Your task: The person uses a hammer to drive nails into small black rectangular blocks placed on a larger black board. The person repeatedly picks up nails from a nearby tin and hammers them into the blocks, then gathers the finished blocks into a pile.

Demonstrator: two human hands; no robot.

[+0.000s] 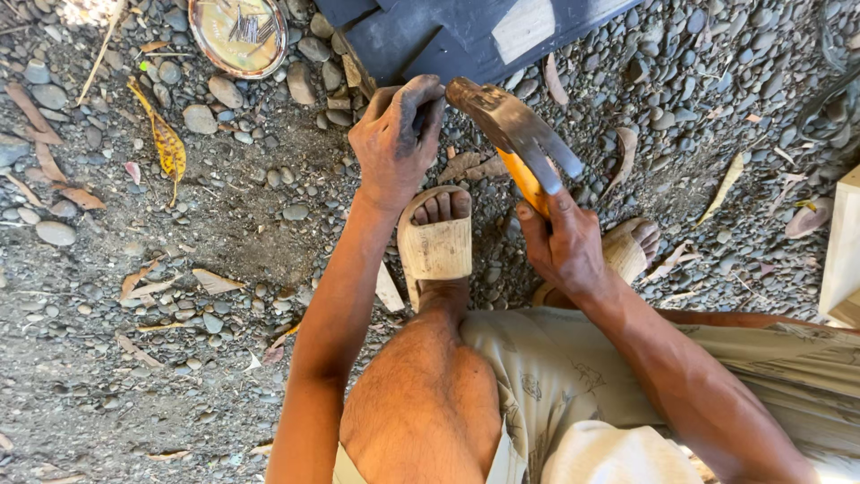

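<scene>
My right hand (pixel 563 244) grips the yellow handle of a claw hammer (pixel 512 134), whose rusty steel head is raised over the near edge of a dark painted wooden piece (pixel 430 40). My left hand (pixel 397 134), smeared with dark dust, is pinched at that same edge, fingertips together just left of the hammer's face; whatever they hold is too small to see. Both my feet in tan sandals (pixel 436 244) rest on the gravel below the hands.
A round metal dish (pixel 238 31) holding several nails lies at the top left. Pebbles and dry leaves (pixel 167 143) cover the ground. A pale wooden block (pixel 844 255) stands at the right edge, and a light wood patch (pixel 523 25) shows on the dark piece.
</scene>
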